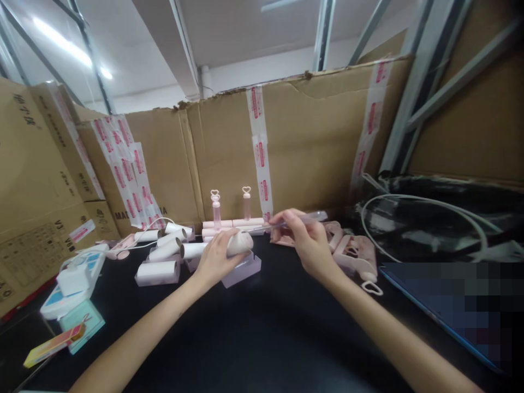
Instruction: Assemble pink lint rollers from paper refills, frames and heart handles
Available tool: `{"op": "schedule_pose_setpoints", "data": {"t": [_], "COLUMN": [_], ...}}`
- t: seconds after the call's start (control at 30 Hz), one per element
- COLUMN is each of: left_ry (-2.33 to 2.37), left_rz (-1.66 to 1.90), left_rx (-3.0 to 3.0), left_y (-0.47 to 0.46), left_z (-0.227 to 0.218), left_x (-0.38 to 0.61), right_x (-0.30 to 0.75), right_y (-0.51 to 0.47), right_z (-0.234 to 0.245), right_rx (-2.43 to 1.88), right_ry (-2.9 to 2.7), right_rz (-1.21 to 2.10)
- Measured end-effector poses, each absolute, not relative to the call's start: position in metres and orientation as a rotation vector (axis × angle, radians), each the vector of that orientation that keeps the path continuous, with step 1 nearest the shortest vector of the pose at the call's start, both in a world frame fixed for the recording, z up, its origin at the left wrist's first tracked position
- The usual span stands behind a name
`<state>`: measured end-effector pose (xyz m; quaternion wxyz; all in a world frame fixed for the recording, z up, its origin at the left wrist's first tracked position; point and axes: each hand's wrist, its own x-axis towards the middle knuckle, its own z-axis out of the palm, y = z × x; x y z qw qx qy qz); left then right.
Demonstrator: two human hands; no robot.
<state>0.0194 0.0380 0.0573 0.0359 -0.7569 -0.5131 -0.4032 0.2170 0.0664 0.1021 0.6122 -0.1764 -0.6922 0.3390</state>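
Note:
My left hand (216, 255) is wrapped round a white cylinder (242, 243), its end face turned to the right. In my right hand (308, 243) is a slim screwdriver (314, 217) with a clear handle, held between thumb and fingers. Its thin shaft points left and its tip is at or close to the cylinder's end; whether they touch I cannot tell. Below the cylinder stands a pale lilac tray (245, 271). Farther left, several white cylinders lie about, one of them (156, 271) in a similar tray.
Pink tubes with heart-shaped tops (246, 206) stand at the back. Pink molded parts (354, 254) lie right of my right hand. A white power strip (76, 284) and a yellow-orange box (55, 345) are at left. Cardboard (319, 136) walls the back; a white cable (426, 197) loops at right.

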Motion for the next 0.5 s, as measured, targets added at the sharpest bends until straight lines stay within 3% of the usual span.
{"op": "schedule_pose_setpoints", "data": {"t": [0.17,0.5], "left_ry": [-1.434,-1.350], "left_rz": [-0.950,-0.619], "left_rx": [-2.204,-2.071], "left_y": [0.044,0.040], "left_z": [0.051,0.052], "left_x": [0.013,0.010], "right_x": [0.225,0.221], "right_y": [0.054,0.064], "right_z": [0.086,0.076], "right_rx": [-0.521,-0.551], "right_ry": [-1.739,-1.774], "right_rz": [0.496,0.552]}}
